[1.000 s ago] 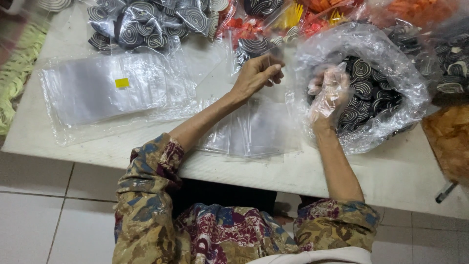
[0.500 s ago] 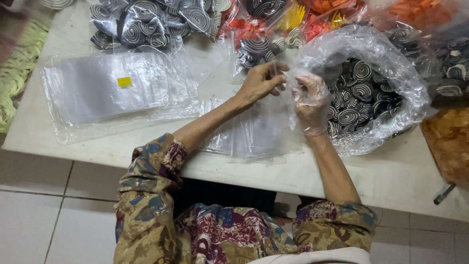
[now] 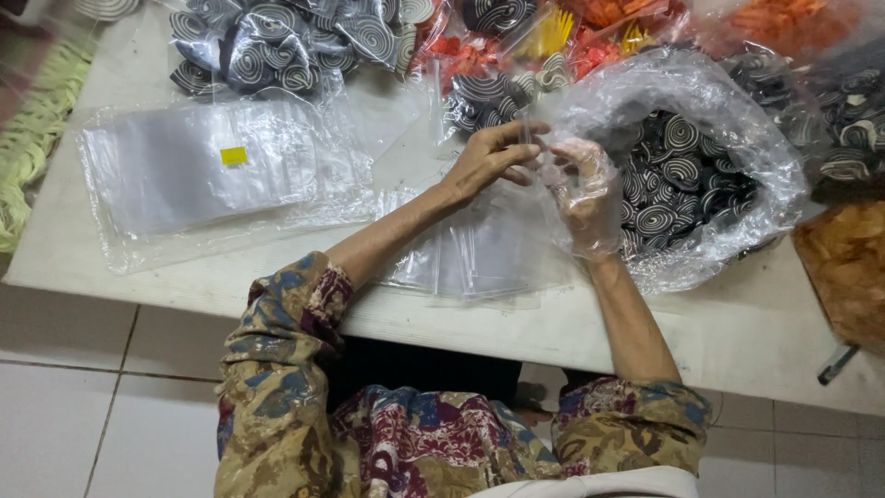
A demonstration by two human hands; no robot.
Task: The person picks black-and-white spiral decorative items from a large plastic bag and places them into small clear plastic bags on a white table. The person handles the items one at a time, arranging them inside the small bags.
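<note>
- Pinching the edge of a thin, clear small plastic bag (image 3: 533, 148), the bare left hand (image 3: 487, 159) holds it above the white table (image 3: 737, 323).
- The right hand (image 3: 583, 189), in a crinkled transparent glove, grasps the same bag's opening.
- A large, glossy open sack (image 3: 737, 120) of black-and-white spiral snacks (image 3: 678, 171) lies just beside.
- Flat clear bags (image 3: 479, 254) are stacked beneath the hands.

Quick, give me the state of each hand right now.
Left hand: fingers pinched shut on the edge of a small clear bag.
Right hand: in a clear plastic glove, fingers curled at the same bag; grip cannot be told.
</note>
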